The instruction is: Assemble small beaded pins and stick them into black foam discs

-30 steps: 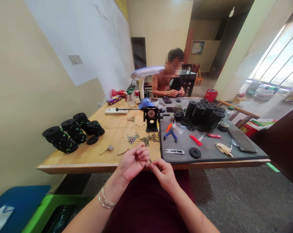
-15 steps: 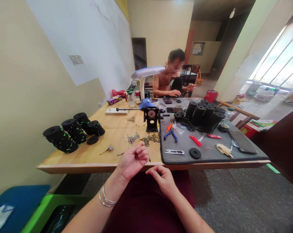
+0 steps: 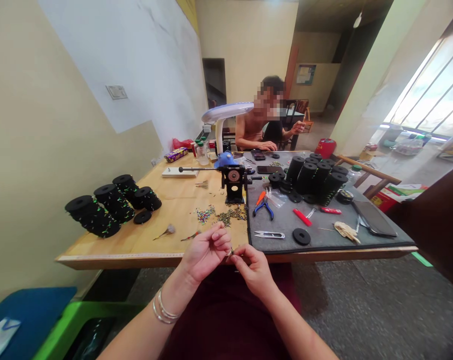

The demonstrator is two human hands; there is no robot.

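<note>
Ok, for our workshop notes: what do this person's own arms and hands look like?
Neither the left hand nor the right hand wears a glove, and no sleeve shows. Thin silver bangles circle the left wrist only. Dark maroon cloth covers the lap.

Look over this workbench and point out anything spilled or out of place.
Loose multicoloured beads and small bronze-coloured pieces lie scattered on the bare wooden tabletop, in no container, in front of the black winding device.
</note>
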